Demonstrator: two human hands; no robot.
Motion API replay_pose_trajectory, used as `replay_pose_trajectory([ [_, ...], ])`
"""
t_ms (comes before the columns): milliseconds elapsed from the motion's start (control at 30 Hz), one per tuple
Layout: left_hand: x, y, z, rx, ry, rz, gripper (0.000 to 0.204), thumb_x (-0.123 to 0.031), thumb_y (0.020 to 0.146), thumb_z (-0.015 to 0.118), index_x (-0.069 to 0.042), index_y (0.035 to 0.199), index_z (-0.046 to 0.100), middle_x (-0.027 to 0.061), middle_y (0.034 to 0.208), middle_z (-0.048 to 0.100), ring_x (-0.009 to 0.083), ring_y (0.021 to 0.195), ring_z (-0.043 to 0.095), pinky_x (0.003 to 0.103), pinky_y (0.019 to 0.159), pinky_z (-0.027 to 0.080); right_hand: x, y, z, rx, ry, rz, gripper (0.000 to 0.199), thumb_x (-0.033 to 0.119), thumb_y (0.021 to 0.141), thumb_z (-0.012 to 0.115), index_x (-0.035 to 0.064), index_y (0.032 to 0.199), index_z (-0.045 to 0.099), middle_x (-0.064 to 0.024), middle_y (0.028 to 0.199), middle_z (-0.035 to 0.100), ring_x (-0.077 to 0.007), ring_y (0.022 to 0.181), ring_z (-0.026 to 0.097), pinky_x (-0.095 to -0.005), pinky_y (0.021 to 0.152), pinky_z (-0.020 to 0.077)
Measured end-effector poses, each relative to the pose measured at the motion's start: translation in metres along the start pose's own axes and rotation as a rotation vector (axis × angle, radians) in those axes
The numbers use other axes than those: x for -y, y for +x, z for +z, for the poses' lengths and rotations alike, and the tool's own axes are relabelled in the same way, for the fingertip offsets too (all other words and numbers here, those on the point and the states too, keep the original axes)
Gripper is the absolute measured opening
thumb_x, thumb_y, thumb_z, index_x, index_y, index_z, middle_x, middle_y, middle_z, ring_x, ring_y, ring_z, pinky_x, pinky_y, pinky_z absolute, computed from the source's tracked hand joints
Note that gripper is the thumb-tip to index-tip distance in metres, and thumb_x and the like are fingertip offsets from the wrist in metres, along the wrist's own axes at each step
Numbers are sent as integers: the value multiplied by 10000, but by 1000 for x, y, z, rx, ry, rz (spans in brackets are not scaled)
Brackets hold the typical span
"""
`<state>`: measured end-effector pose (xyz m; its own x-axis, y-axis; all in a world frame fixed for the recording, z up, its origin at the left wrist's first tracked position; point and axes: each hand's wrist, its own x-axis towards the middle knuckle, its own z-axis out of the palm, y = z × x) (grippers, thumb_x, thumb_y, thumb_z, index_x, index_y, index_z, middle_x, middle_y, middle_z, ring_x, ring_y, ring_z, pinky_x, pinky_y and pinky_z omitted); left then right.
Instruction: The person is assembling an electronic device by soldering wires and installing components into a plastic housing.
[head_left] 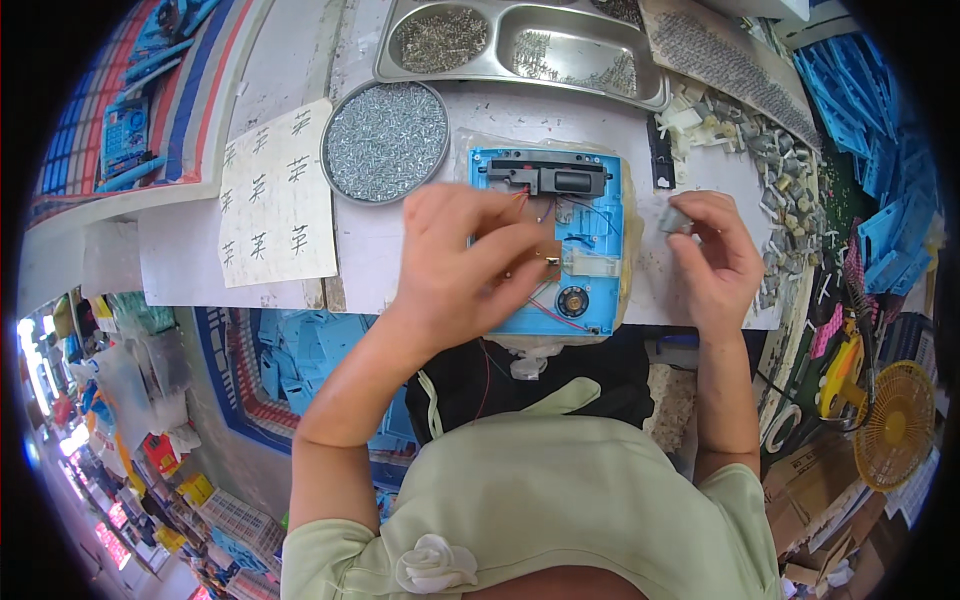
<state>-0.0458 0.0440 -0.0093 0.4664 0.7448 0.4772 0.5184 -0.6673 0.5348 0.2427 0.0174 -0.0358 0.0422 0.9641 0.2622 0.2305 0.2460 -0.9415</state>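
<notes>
A light-blue plastic housing [607,222] lies on a padded, film-wrapped rest in front of me. Fixed along its far side is a black mechanism [575,180], with thin red and dark wires running from it. Below that sit a whitish block [594,264] and a small round black speaker [572,301]. My left hand [450,255] is over the housing's left part, fingers curled and pinched beside the whitish block; what they hold is hidden. To the right of the housing, my right hand [722,260] pinches a small grey metal motor [675,218] between thumb and fingers, above the tabletop.
A round tray of screws [386,143] stands at left by a handwritten paper sheet [278,200]. Metal compartment trays [580,12] with small screws sit at the back. Motors and white parts [785,190] pile up at right. A yellow fan [893,425] is at lower right.
</notes>
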Motion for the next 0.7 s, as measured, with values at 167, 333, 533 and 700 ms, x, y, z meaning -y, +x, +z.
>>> replay_pose_trajectory([
  [167, -2, 43, 36, 120, 152, 186, 301, -116, 697, 800, -138, 990, 735, 37, 1067, 596, 257, 1054, 568, 449, 923, 380, 8, 4, -7, -39, 107, -55, 321, -43, 847, 750, -25, 1160, 682, -122, 1173, 671, -191, 1089, 608, -278, 863, 490],
  [333, 2, 36, 29, 223, 97, 258, 231, -109, 715, 788, -107, 927, 697, 56, 1101, 607, 275, 1080, 573, 457, 950, 398, 4, -1, -14, 4, 3, -107, 320, -36, 822, 773, -23, 1131, 691, -119, 1152, 678, -193, 1045, 598, -278, 825, 487],
  [533, 15, -12, 2, -3, 19, -72, 206, -18, 756, 745, -56, 944, 668, 111, 1181, 648, 333, 1058, 611, 471, 906, 470, -3, 3, 4, 52, -183, -97, 298, 20, 768, 827, 31, 1049, 728, -71, 1107, 707, -224, 1048, 583, -292, 787, 492],
  [700, 18, -25, 6, 12, 60, -154, 241, -17, 786, 771, -43, 1003, 670, 133, 1145, 676, 336, 987, 637, 436, 856, 501, 4, 14, 25, 126, -337, -147, 300, 81, 728, 851, 74, 1005, 736, -62, 1114, 712, -281, 1095, 575, -380, 895, 489],
])
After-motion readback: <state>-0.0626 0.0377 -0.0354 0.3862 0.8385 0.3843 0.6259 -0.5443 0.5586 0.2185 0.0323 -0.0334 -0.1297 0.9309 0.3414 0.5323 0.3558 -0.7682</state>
